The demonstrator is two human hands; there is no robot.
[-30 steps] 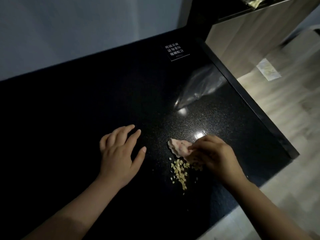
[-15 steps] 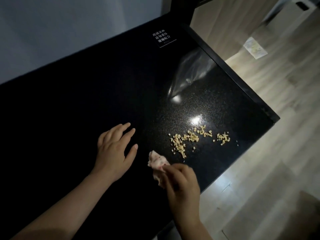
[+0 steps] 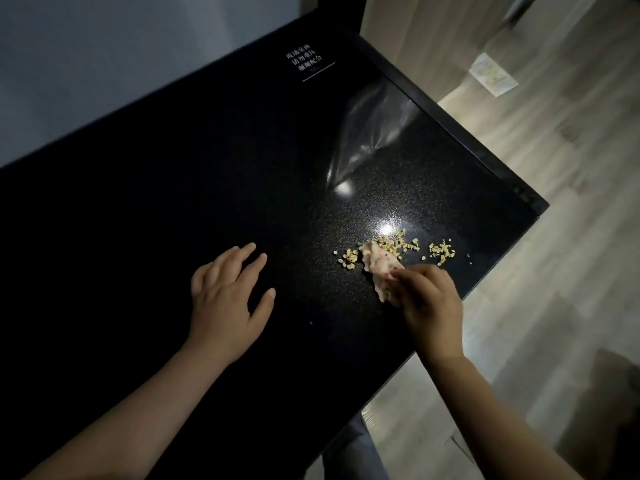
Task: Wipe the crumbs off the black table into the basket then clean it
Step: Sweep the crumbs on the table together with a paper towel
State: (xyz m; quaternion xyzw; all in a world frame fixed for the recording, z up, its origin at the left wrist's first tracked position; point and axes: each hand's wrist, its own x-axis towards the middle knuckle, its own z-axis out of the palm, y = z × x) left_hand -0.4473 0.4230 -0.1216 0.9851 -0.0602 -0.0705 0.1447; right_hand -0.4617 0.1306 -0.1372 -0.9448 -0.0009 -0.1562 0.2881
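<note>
Pale yellow crumbs (image 3: 398,249) lie scattered on the shiny black table (image 3: 173,220), near its right edge. My right hand (image 3: 429,303) grips a crumpled pink cloth (image 3: 379,270), whose far end lies among the crumbs. A smaller patch of crumbs (image 3: 441,251) sits to the right of the cloth. My left hand (image 3: 228,299) rests flat on the table with its fingers spread, well left of the crumbs. No basket is in view.
A clear plastic bag (image 3: 374,129) lies on the table beyond the crumbs. A small label with white writing (image 3: 306,62) sits near the table's far edge. To the right, the table ends and a wooden floor (image 3: 554,271) lies below it.
My right hand has carried the cloth from the near side, left of the crumbs, forward and right into them. My left hand has stayed put.
</note>
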